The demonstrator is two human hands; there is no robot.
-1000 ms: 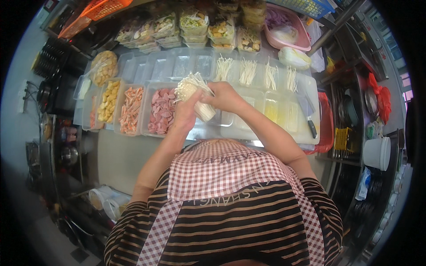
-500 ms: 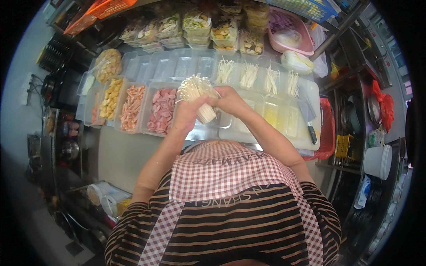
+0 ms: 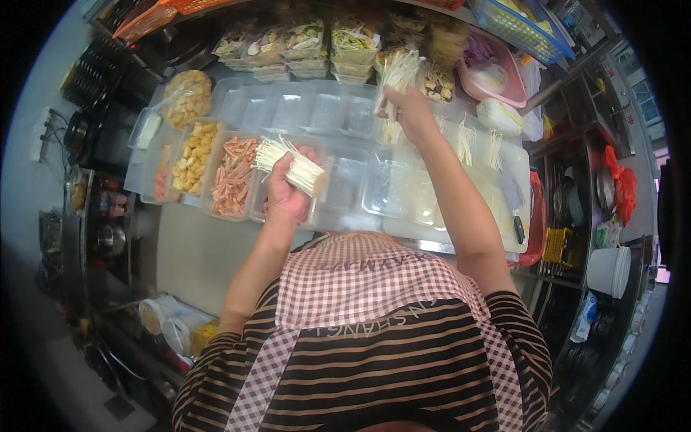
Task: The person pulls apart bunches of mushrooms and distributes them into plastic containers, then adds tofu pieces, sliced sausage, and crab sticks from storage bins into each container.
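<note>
While the left hand [image 3: 288, 200] grips the main enoki bunch [image 3: 304, 175], the right hand [image 3: 412, 115] holds a thinner clump [image 3: 400, 73] up by the back tubs [image 3: 295, 108].

Left fingers curled round the bunch, caps to the left, cut base to the right, over a tub [image 3: 306, 214] beside the crab sticks [image 3: 232, 180]; right fingers closed on the clump's lower part, loose tips upward, in front of the boxes [image 3: 356, 47] in this view. Height above tubs: cannot tell. Risks, as judged: a light pinch could drop strands between tubs; brushing the boxes could scatter them; a slack left grip could shed stems below. Knife [image 3: 517, 222] lies apart from both hands; a wide forearm swing might knock it.
</note>
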